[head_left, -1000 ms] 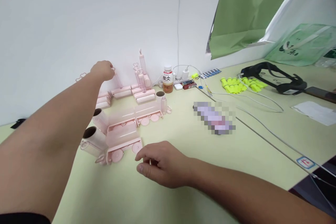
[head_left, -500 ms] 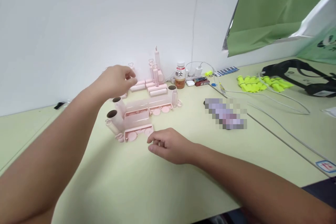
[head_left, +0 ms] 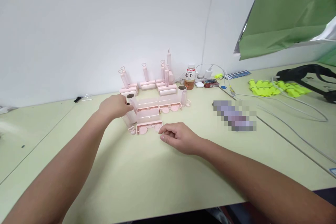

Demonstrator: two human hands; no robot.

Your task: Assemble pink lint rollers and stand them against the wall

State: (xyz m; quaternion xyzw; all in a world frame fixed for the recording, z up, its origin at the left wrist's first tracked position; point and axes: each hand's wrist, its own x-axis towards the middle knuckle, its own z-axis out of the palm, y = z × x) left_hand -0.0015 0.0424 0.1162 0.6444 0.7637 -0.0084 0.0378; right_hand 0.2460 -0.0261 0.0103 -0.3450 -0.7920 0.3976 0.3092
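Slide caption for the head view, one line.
Left hand at a pale roll, right hand beside a pink case, pink rollers standing behind.

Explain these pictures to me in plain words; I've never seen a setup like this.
No machine is at work here: you see a person's two bare arms. Every picture comes from one camera worn on that person's head, looking forward and down.

On the pale table lie white rolls with hollow cores and open pink cases. Pink rollers with upright handles stand behind, near the wall. Farther right are a bottle, bright yellow pieces and a pixelated patch.

The left hand is at the end of a roll; whether it grips it, I cannot tell. The right hand, fingers loosely curled, is beside the nearest case, with nothing visibly held.
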